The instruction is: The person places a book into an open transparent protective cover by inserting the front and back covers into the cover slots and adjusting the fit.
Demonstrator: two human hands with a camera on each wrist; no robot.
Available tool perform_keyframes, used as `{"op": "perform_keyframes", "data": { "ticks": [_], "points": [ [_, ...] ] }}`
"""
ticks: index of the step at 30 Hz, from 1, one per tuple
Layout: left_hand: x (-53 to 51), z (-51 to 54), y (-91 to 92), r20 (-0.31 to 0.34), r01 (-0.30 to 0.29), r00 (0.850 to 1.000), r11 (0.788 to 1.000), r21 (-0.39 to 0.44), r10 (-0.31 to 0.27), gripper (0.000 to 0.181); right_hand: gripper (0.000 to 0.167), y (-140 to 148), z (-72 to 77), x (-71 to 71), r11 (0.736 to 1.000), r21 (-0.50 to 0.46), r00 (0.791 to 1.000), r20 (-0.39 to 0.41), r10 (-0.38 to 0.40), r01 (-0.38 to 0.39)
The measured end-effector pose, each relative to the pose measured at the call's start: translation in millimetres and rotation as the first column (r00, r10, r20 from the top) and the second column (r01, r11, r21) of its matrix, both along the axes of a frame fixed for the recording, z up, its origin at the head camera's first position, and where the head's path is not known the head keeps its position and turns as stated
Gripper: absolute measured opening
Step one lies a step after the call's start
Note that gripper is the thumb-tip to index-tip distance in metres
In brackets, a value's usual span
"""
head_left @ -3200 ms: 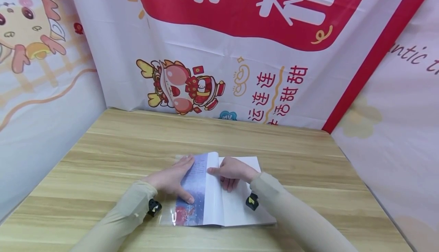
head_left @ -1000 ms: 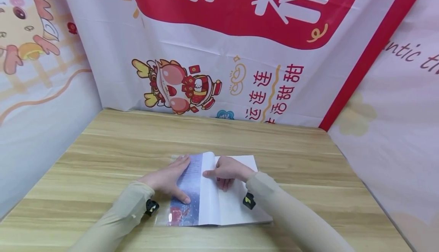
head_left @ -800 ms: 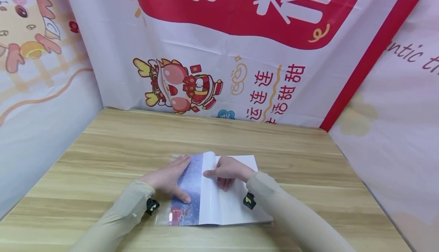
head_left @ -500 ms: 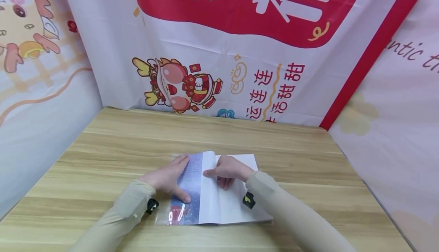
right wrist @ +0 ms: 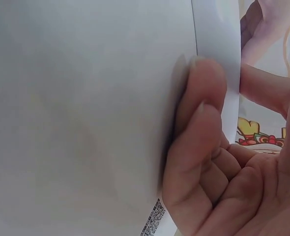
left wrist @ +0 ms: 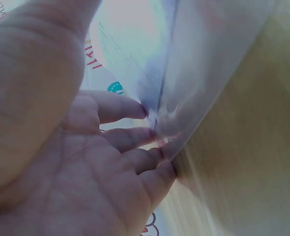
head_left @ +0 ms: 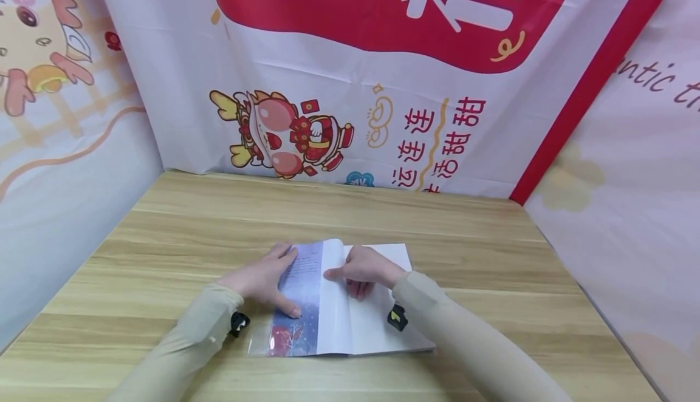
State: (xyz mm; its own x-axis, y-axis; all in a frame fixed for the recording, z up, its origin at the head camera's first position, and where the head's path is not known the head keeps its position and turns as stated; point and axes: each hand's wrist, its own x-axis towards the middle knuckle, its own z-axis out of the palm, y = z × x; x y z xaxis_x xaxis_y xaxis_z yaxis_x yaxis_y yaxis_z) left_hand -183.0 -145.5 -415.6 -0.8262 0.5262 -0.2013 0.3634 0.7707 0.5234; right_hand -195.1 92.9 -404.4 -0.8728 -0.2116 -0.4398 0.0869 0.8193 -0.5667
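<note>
A book (head_left: 383, 329) in a clear plastic cover (head_left: 260, 346) lies open in front of me. Its left part shows a purple-blue printed flap (head_left: 299, 305), beside a raised white strip (head_left: 333, 323) that curves up along the fold. My left hand (head_left: 262, 277) lies at the flap's left side, thumb spread over it; in the left wrist view its straight fingers touch the film's edge. My right hand (head_left: 369, 268) straddles the white strip: one digit presses on its left side, while curled fingers (right wrist: 194, 132) rest against the page on the other side. Its grip underneath is partly hidden.
The book lies on a wood-grain table (head_left: 219, 220) near its front. A white and red printed cloth (head_left: 328, 56) hangs along the back, with pale printed cloths at both sides. Black wrist devices (head_left: 397, 317) sit at both wrists.
My left hand has shifted slightly left, its fingers now drawn back toward the flap's edge. The right hand stays nearly in place on the white strip. The camera view has drifted a little.
</note>
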Motion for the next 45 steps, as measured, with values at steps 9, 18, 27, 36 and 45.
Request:
{"op": "perform_keyframes", "data": {
  "ticks": [9, 18, 27, 36, 45],
  "points": [
    [1.8, 0.9, 1.3, 0.017, -0.020, 1.000, 1.000, 0.010, 0.020, 0.130, 0.048, -1.0, -1.1, 0.2, 1.000, 0.001, 1.000, -0.005, -0.001, 0.001],
    [1.9, 0.7, 1.8, 0.009, -0.018, 1.000, 1.000, -0.001, 0.018, 0.130, 0.047, -1.9, -1.5, -0.9, 1.000, 0.009, 1.000, -0.019, -0.007, 0.007],
    [1.8, 1.4, 0.7, 0.020, -0.011, 1.000, 1.000, 0.000, 0.011, 0.128, 0.047, -1.3, -2.3, 0.3, 1.000, -0.009, 0.999, -0.033, 0.004, -0.004],
    [-0.5, 0.5, 2.2, 0.015, -0.007, 1.000, 1.000, -0.004, 0.007, 0.135, 0.047, -0.9, -1.9, -0.9, 1.000, 0.000, 0.999, -0.038, -0.005, 0.005],
    [1.5, 0.1, 3.5, 0.008, -0.013, 1.000, 1.000, -0.004, 0.013, 0.135, 0.048, -1.1, -2.6, -0.1, 1.000, -0.005, 0.999, -0.053, -0.012, 0.011]
  ]
}}
